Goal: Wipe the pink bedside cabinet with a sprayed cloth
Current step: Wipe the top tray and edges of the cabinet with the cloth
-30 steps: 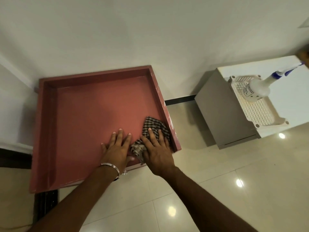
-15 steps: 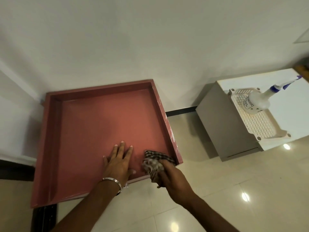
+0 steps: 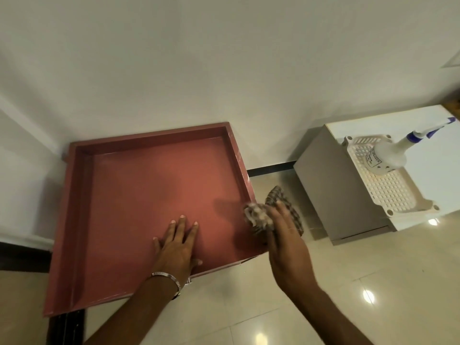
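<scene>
The pink bedside cabinet (image 3: 149, 195) stands against the far wall, my left hand (image 3: 178, 247) flat on its top. My right hand (image 3: 286, 242) has lifted the bunched checked cloth (image 3: 273, 210) off its right edge, perhaps for respraying.

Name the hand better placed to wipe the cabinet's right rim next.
Right. The right hand holds the checked cloth at the right rim of the pink cabinet. The left hand lies flat and empty on the top, probably bracing.
</scene>
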### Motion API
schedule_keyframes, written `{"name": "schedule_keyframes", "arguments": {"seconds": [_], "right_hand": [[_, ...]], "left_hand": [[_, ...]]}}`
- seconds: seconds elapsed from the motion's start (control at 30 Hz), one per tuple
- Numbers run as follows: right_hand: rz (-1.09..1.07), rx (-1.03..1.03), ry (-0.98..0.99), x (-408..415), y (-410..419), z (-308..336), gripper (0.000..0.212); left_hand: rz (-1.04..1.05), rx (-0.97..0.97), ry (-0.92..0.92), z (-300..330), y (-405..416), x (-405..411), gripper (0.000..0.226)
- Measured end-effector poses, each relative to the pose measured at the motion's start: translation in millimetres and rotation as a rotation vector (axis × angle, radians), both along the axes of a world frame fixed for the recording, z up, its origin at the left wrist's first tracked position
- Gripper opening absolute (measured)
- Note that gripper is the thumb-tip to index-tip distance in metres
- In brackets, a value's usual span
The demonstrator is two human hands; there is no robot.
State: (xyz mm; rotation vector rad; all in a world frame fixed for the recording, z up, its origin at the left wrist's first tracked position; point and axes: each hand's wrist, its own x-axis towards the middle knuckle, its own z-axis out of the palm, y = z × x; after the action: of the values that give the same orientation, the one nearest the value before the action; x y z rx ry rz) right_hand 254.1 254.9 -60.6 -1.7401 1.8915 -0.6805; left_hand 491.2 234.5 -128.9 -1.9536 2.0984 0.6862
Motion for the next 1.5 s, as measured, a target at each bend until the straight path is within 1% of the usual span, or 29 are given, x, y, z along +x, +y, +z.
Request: {"name": "schedule_keyframes", "arguments": {"seconds": [0.03,0.1,0.13,0.2,0.3,0.37,0.53,0.63,0.7,0.77,0.83,0.9,0.93,0.97,1.03,1.07,1.13,1.2,1.3,1.4,1.47,1.5], "right_hand": [[0.059,0.060,0.125,5.1,0.4,-15.9,0.049],[0.133,0.122,0.307,14.2,0.4,-42.6,0.072],[0.146,0.139,0.357,18.0,-0.1,-48.9,0.082],[0.146,0.155,0.388,21.2,-4.6,-55.9,0.094],[0.173,0.164,0.426,21.9,-18.9,-57.0,0.099],[0.211,0.172,0.443,22.7,-36.3,-57.1,0.099],[0.270,0.143,0.398,29.5,-99.8,-48.8,0.080],[0.283,0.152,0.362,36.8,-138.5,-42.9,0.085],[0.284,0.124,0.372,41.7,-163.6,-39.3,0.090],[0.311,0.136,0.427,47.4,-189.1,-36.2,0.091],[0.327,0.174,0.447,51.5,-214.5,-33.9,0.093],[0.340,0.208,0.451,57.0,-239.5,-34.6,0.095],[0.337,0.228,0.434,59.9,-252.4,-36.0,0.097],[0.333,0.249,0.416,61.7,-264.0,-36.4,0.099],[0.344,0.275,0.408,65.2,-285.8,-35.7,0.101],[0.358,0.282,0.415,66.0,-294.7,-35.6,0.102],[0.377,0.271,0.420,65.8,-305.3,-35.6,0.104],[0.380,0.240,0.413,63.7,-308.5,-39.7,0.106],[0.377,0.215,0.402,61.0,-304.5,-46.4,0.102],[0.368,0.193,0.390,55.8,-290.3,-55.1,0.097],[0.360,0.160,0.377,49.4,-274.2,-61.4,0.092],[0.359,0.147,0.372,46.0,-264.0,-63.7,0.091]], "left_hand": [[0.000,0.003,-0.004,0.4,0.1,-0.5,0.091],[-0.003,0.007,-0.007,0.7,-0.3,-1.9,0.092],[-0.006,0.008,-0.010,1.4,-0.2,-2.2,0.092],[-0.013,0.005,-0.022,2.3,-0.7,-1.9,0.092],[-0.010,0.013,-0.024,4.1,-0.3,-3.3,0.092],[-0.009,0.021,-0.024,5.5,-1.1,-3.5,0.092],[-0.017,-0.025,-0.045,4.7,-1.2,-2.3,0.093],[-0.065,-0.005,-0.085,5.5,-0.9,-2.5,0.102],[-0.050,0.030,-0.106,3.4,-1.0,-0.4,0.109],[-0.035,0.045,-0.092,2.5,-1.1,-0.4,0.109],[-0.062,-0.015,-0.066,-1.4,-1.0,-3.4,0.101],[-0.040,-0.020,-0.078,-0.9,-1.4,-3.7,0.098],[-0.032,-0.065,-0.088,1.9,-3.5,-3.2,0.100],[-0.029,-0.071,-0.091,3.6,-3.8,-3.6,0.103],[-0.039,0.000,-0.094,9.1,-4.5,-3.9,0.107],[-0.059,0.001,-0.078,10.7,-6.2,-2.8,0.111],[-0.088,0.081,-0.074,8.2,-6.1,1.3,0.120],[-0.098,0.049,-0.110,1.7,-5.2,3.2,0.122],[-0.072,0.052,-0.077,2.4,-7.7,1.5,0.123],[-0.037,0.023,-0.063,10.8,-8.6,-3.5,0.116],[-0.051,-0.009,-0.085,4.4,-6.5,-5.0,0.103],[-0.051,0.033,-0.092,5.6,-5.1,-4.6,0.098]]}}
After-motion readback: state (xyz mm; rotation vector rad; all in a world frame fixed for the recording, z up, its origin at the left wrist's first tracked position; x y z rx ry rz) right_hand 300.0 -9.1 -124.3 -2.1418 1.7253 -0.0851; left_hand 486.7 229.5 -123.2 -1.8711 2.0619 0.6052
